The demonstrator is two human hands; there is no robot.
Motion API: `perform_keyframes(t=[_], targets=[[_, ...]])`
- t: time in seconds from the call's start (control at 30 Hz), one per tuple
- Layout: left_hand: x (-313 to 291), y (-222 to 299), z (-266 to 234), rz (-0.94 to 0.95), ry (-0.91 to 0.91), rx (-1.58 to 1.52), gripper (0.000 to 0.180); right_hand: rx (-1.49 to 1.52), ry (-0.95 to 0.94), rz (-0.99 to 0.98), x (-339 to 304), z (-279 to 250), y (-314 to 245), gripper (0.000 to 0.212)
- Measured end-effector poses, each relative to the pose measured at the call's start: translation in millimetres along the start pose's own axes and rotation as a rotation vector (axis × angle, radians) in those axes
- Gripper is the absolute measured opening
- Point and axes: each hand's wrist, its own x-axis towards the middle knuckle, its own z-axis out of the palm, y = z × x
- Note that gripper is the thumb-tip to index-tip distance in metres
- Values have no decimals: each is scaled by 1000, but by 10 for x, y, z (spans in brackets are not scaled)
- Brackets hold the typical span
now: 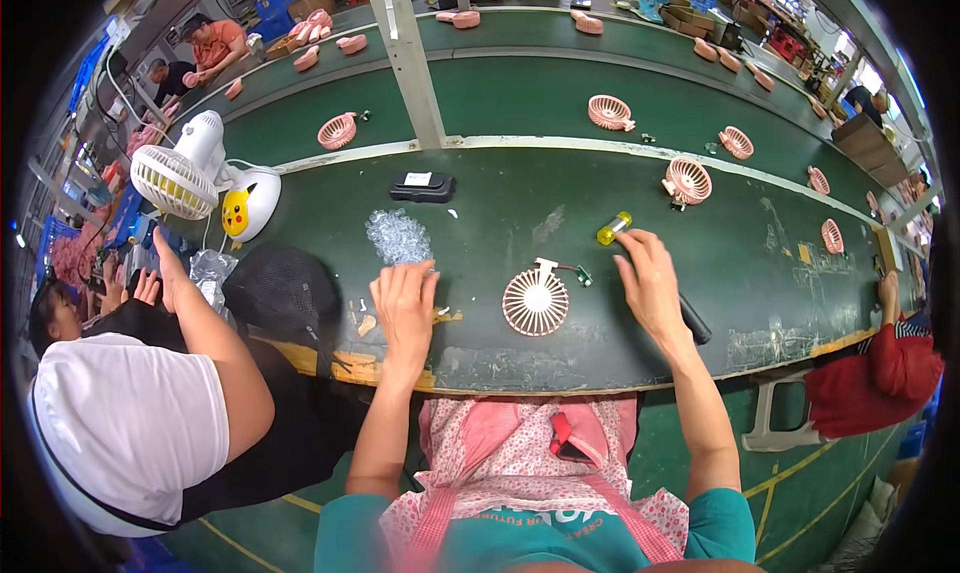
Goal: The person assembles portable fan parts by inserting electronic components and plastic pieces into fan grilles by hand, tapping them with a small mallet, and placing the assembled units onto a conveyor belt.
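My left hand [402, 313] is at the near edge of a pile of small clear plastic parts [398, 237], fingers pointing forward and slightly apart. My right hand [651, 283] hovers over the bench with thumb and fingers apart, its fingertips beside a short yellow, partly clear cylinder [614, 228]; I see nothing held in it. Between my hands lies a round pink-rimmed fan housing [535, 303] with a bright white centre. A small green circuit board [584, 275] is wired to its top. A black rod-like handle [695, 320] lies partly hidden by my right forearm.
A black case [422, 187] lies beyond the pile. A white desk fan [190, 173] and black mesh cap [283, 295] are to the left. More pink fan housings [688, 181] are on the bench and the green conveyor [500, 98]. Co-workers sit at both sides.
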Motion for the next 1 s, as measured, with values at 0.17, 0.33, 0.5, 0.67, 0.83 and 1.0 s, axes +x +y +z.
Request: perform_keyframes(t=[0.17, 0.33, 0.5, 0.67, 0.83, 1.0], targets=[[20, -178, 80, 22, -67, 76, 17, 183, -281, -78, 154, 246, -268, 27], [40, -132, 125, 98, -147, 157, 14, 144, -359, -108, 181, 448, -267, 23], [82, -157, 70, 188, -173, 174, 11, 232, -251, -94, 97, 641, -262, 16], [104, -134, 101, 252, -257, 139, 15, 295, -179, -83, 48, 639, -219, 13], [139, -63, 231, 276, -220, -56, 18, 345, -173, -52, 56, 662, -242, 12], [349, 270, 360, 236, -220, -204, 13, 455, -159, -2, 68, 566, -254, 11]])
